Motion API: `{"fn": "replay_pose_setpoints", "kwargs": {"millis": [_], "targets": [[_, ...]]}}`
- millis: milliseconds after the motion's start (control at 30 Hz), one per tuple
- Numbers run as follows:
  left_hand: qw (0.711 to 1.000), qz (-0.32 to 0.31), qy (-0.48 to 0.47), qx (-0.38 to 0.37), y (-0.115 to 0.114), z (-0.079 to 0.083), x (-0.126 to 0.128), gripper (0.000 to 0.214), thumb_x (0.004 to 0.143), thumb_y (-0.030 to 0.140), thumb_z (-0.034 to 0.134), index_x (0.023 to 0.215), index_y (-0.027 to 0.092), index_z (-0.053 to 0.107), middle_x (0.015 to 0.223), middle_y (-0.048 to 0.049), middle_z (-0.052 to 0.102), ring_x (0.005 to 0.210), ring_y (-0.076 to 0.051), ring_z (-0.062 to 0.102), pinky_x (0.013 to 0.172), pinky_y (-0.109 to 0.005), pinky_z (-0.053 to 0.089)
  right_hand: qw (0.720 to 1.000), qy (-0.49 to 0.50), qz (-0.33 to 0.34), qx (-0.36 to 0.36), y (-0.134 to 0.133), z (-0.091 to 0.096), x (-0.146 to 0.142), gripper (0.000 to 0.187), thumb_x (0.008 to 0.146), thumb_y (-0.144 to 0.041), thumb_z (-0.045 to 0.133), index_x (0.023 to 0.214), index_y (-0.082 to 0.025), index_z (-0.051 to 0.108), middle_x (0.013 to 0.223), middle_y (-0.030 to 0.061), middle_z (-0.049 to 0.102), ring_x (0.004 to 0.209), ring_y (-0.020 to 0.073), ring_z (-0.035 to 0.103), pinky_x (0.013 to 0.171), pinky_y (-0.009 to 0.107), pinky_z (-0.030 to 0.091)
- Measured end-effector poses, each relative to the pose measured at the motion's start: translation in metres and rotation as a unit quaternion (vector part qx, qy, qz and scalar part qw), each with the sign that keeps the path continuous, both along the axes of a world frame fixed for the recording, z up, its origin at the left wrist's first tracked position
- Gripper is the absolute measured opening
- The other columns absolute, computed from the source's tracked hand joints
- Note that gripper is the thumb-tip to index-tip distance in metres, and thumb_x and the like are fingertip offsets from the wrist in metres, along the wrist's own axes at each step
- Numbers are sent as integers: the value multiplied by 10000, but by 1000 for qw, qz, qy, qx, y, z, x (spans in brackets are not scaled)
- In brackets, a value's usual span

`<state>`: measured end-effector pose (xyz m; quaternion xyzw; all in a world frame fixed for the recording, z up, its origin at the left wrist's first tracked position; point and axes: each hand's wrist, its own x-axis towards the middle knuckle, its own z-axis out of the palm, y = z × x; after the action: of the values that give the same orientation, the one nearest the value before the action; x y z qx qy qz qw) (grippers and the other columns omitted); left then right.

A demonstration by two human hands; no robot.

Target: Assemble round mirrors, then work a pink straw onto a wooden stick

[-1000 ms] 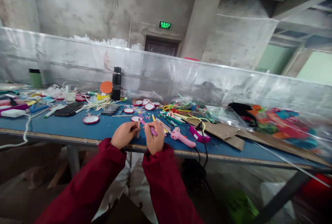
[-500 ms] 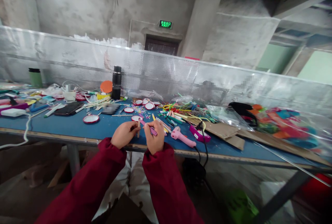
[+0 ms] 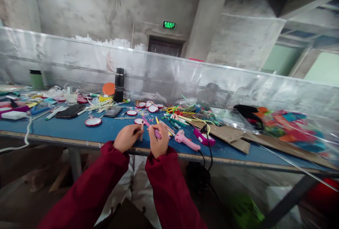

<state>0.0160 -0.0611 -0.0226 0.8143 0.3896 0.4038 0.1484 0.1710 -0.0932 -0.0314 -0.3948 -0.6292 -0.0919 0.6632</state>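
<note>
My left hand (image 3: 127,138) pinches a small flat wooden stick (image 3: 142,131) upright between thumb and fingers, just above the table's front edge. Close by on the right, my right hand (image 3: 159,141) is closed around a pinkish-purple pen (image 3: 157,134), its tip pointing toward the top of the stick. Whether tip and stick touch is too small to tell. Behind my hands lies a round red-rimmed lid (image 3: 139,121) with a pale inside. A pink glue gun (image 3: 187,140) rests to the right of my right hand.
The blue table (image 3: 116,133) carries several red-rimmed lids, scattered small bits and coloured pens. A black bottle (image 3: 119,86) stands at the back, and a dark phone (image 3: 71,111) lies left. Rightward are a purple box (image 3: 203,136), cardboard (image 3: 225,131) and plastic bags. A perforated metal screen (image 3: 169,70) runs behind.
My right hand and the pen have shifted very slightly to the right. The left hand keeps the stick in nearly the same place.
</note>
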Motion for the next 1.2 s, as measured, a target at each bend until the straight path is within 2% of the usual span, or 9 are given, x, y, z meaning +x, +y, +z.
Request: {"fn": "replay_pose_setpoints", "kwargs": {"millis": [333,500,667,1000,1200], "targets": [[1000,-9,-6,5,0,-2,-1,253,917,347,492,718,202,551,660,14,601,635,-147,519,616,-259,320,1000,20,-11,3,1,-2,1,195,917,-283,564,732,-227,589,736,0,650,775,180,565,817,339,408],[1000,-7,-7,4,1,-3,-1,269,919,354,492,703,201,533,655,16,590,629,-144,509,614,-260,316,1000,4,6,-9,2,-3,1,204,901,-259,569,699,-226,569,713,-8,649,743,173,549,827,340,400],[1000,-11,-11,4,0,-2,-1,263,916,354,494,708,199,540,659,14,596,634,-145,509,614,-261,316,1000,25,-12,1,2,-3,1,189,891,-256,572,705,-221,573,715,2,637,758,181,537,809,336,402],[1000,-12,-10,2,-1,-1,-1,265,917,344,502,702,196,549,653,21,584,626,-139,502,613,-255,321,1000,-16,5,1,2,-2,0,188,890,-239,564,704,-222,552,707,-11,644,737,171,546,829,340,393],[1000,-4,-3,4,2,-2,-1,253,916,343,498,717,199,554,670,15,595,641,-146,507,615,-257,315,1000,3,-23,15,2,-2,0,189,880,-233,576,695,-220,541,685,-15,615,709,165,533,809,335,393]]}}
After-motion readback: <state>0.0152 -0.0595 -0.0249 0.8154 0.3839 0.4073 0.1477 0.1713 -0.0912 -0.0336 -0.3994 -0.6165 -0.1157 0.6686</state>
